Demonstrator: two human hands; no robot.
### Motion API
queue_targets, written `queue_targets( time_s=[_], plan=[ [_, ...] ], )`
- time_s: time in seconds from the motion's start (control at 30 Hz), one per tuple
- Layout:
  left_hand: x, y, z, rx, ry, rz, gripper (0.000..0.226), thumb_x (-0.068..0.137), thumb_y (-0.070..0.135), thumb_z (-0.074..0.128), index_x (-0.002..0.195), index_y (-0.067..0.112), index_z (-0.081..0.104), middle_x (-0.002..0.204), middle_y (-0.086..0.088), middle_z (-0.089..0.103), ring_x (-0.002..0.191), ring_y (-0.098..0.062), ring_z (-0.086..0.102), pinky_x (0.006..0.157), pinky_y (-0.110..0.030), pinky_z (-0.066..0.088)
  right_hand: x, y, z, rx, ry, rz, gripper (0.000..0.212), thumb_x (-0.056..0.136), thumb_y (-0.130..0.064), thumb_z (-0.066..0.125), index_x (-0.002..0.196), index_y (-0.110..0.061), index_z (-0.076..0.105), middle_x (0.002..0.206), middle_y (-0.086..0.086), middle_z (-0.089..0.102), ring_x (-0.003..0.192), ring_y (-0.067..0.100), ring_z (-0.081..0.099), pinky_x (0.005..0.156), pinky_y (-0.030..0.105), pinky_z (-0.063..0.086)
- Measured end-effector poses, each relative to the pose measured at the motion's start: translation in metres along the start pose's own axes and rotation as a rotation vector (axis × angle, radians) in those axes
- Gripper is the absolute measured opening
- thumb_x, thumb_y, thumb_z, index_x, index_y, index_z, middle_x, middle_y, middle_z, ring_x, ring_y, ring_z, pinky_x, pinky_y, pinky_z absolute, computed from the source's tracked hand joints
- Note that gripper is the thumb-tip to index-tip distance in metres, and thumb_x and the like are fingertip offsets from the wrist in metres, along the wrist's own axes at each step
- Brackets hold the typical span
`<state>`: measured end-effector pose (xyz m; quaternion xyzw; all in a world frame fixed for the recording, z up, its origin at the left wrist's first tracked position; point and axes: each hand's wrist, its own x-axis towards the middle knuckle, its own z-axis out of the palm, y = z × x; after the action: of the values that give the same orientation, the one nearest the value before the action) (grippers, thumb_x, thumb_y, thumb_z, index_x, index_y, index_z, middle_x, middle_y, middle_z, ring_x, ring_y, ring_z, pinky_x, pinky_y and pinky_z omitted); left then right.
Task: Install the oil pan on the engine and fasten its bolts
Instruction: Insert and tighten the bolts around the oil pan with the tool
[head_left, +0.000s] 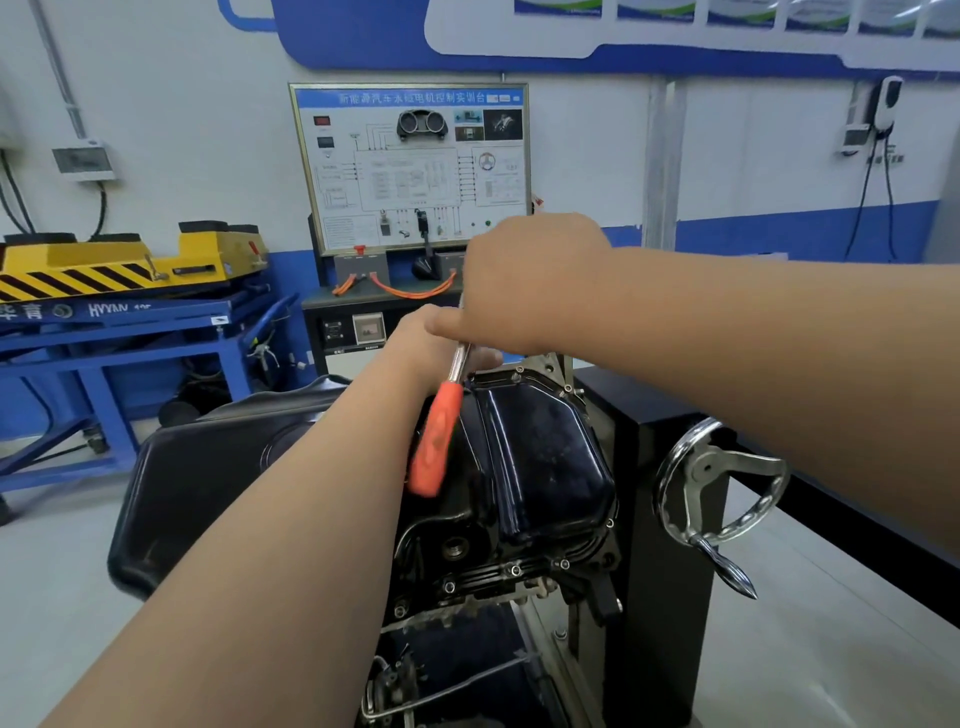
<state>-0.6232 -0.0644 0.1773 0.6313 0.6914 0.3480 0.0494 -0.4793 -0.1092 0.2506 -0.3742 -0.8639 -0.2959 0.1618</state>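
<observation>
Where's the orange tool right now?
Head view, centre: the orange-handled wrench slants over the left side of the black oil pan, its metal shaft running up between the left hand and the right hand.

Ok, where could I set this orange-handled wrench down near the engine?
The glossy black oil pan has a bare top, between the orange-handled wrench and its bolted right rim. The black plastic tray left of it looks bare too. Crowded: the pan's far edge, where the left hand and right hand meet at the wrench.
</observation>
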Motion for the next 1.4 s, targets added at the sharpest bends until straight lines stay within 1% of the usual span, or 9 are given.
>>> queue_targets(
  time_s=[0.1,0.23,0.37,0.5,0.7,0.83,0.97,1.23,1.4],
  plan=[
    [-0.001,0.002,-0.002,0.093,0.048,-0.035,0.016,0.074,0.03,0.073,0.083,0.017,0.072,0.089,-0.001,0.069,0.081,-0.016,0.061,0.067,-0.028,0.048,-0.001,0.0,-0.006,-0.156,0.084,-0.14,0.034,0.088,-0.027,0.053,0.061,-0.016,0.036,0.063,0.0,0.035,0.054,0.018,0.039,0.049,0.026,0.029],
    [-0.002,0.004,-0.003,0.008,0.031,-0.058,0.005,0.076,0.014,0.072,0.077,0.019,0.074,0.094,0.01,0.071,0.088,-0.007,0.063,0.08,-0.027,0.05,0.0,0.014,-0.012,-0.289,0.078,-0.315,0.013,0.085,-0.006,0.051,0.09,-0.018,0.051,0.087,0.003,0.054,0.096,0.027,0.053,0.071,0.036,0.037],
    [-0.003,0.003,-0.002,0.025,0.007,-0.057,0.012,0.077,0.018,0.074,0.067,0.02,0.067,0.077,0.004,0.067,0.071,-0.007,0.059,0.063,-0.026,0.047,-0.001,0.009,0.0,-0.177,0.052,-0.177,0.034,0.091,-0.026,0.051,0.064,-0.018,0.033,0.066,0.0,0.039,0.054,0.017,0.038,0.061,0.03,0.035],
    [-0.004,0.005,-0.001,0.039,0.032,-0.067,0.026,0.076,0.028,0.075,0.09,0.006,0.07,0.089,-0.008,0.07,0.087,-0.026,0.065,0.078,-0.035,0.052,-0.002,0.01,0.0,-0.047,-0.013,-0.044,0.053,0.09,-0.061,0.042,0.059,-0.02,0.033,0.063,0.0,0.035,0.052,0.017,0.032,0.047,0.027,0.025],
    [-0.003,0.005,-0.001,0.092,0.053,-0.067,0.014,0.076,0.021,0.074,0.067,0.018,0.064,0.08,-0.002,0.067,0.079,-0.02,0.061,0.066,-0.028,0.046,0.003,0.021,-0.005,-0.308,0.07,-0.314,0.022,0.088,-0.01,0.051,0.069,-0.015,0.04,0.064,0.0,0.036,0.067,0.024,0.054,0.067,0.032,0.041],
    [-0.001,0.004,0.0,0.114,0.053,-0.044,0.01,0.075,0.022,0.072,0.081,0.014,0.072,0.091,0.0,0.07,0.087,-0.018,0.063,0.078,-0.033,0.053,0.002,0.022,0.002,-0.181,0.123,-0.278,0.026,0.089,-0.016,0.051,0.114,-0.013,0.045,0.063,0.0,0.031,0.054,0.023,0.04,0.054,0.031,0.036],
    [-0.003,0.006,0.0,0.161,0.034,-0.018,0.016,0.077,0.03,0.07,0.075,0.015,0.066,0.076,0.0,0.062,0.074,-0.02,0.056,0.055,-0.026,0.039,-0.003,0.015,0.015,-0.059,0.127,-0.18,0.027,0.093,-0.044,0.043,0.094,-0.017,0.046,0.063,-0.003,0.031,0.057,0.022,0.039,0.046,0.028,0.024],
    [0.0,0.0,-0.001,-0.043,0.006,-0.045,0.021,0.078,0.01,0.068,0.075,0.031,0.07,0.087,0.013,0.069,0.085,-0.004,0.062,0.078,-0.024,0.046,0.005,0.024,0.004,-0.201,0.172,-0.241,0.017,0.088,-0.01,0.052,0.096,-0.015,0.038,0.06,0.001,0.03,0.047,0.019,0.03,0.044,0.027,0.019],
    [0.001,0.0,0.001,-0.024,0.04,-0.058,0.013,0.076,0.032,0.075,0.075,0.019,0.073,0.083,0.005,0.071,0.078,-0.01,0.063,0.07,-0.027,0.048,0.007,0.029,0.012,0.019,0.106,-0.121,0.026,0.086,-0.034,0.056,0.074,-0.012,0.047,0.061,-0.002,0.039,0.051,0.015,0.036,0.044,0.024,0.025]
  ],
)
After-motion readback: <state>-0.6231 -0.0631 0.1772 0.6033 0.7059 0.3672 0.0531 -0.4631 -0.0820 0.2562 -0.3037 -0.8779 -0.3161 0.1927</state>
